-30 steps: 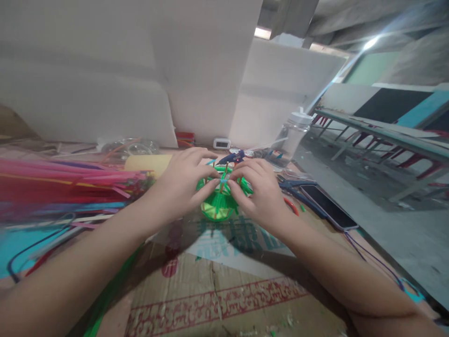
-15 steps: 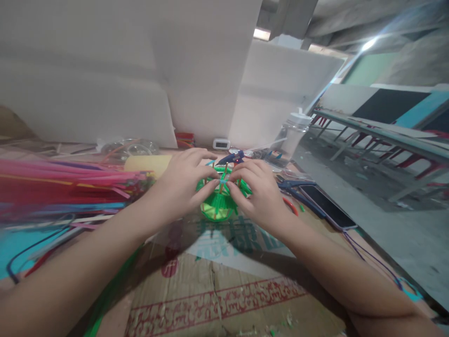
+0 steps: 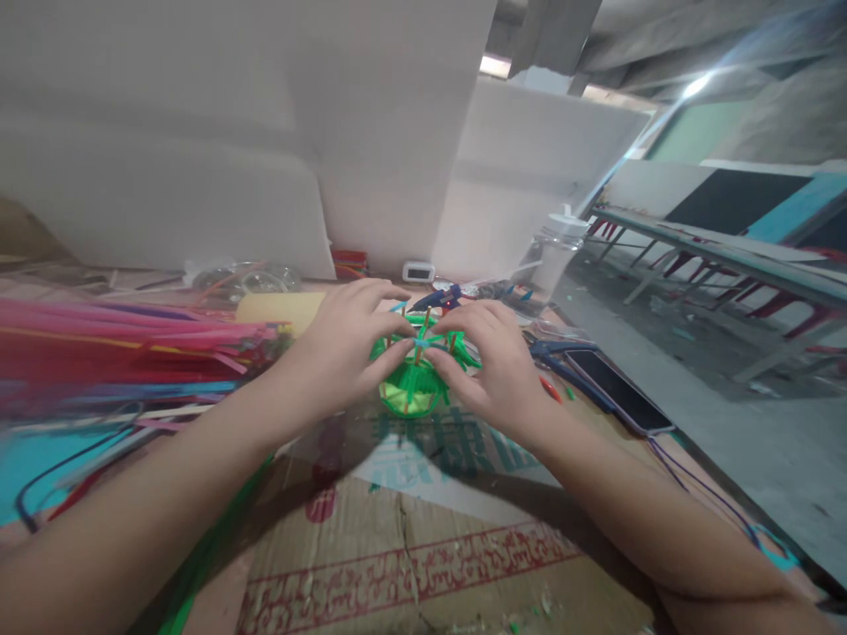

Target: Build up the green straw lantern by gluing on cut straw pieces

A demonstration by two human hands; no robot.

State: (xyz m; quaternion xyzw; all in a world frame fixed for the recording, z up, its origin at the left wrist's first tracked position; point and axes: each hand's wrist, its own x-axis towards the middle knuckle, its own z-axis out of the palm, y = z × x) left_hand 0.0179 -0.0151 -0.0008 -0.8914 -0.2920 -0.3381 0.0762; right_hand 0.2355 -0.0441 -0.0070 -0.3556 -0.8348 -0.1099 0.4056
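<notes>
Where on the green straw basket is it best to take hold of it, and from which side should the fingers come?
Probably by the rounded lower body of the green straw basket, fingers coming from left and right. It stands upright on the cardboard, and thin straw ends cross at its top, where the left hand and right hand pinch them.

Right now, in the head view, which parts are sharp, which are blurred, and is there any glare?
In the head view, the left hand, the right hand and the green straw basket they pinch are fairly sharp; the coloured straws at left smear into streaks; a ceiling lamp throws a flare at upper right; the forearms shadow the cardboard.
</notes>
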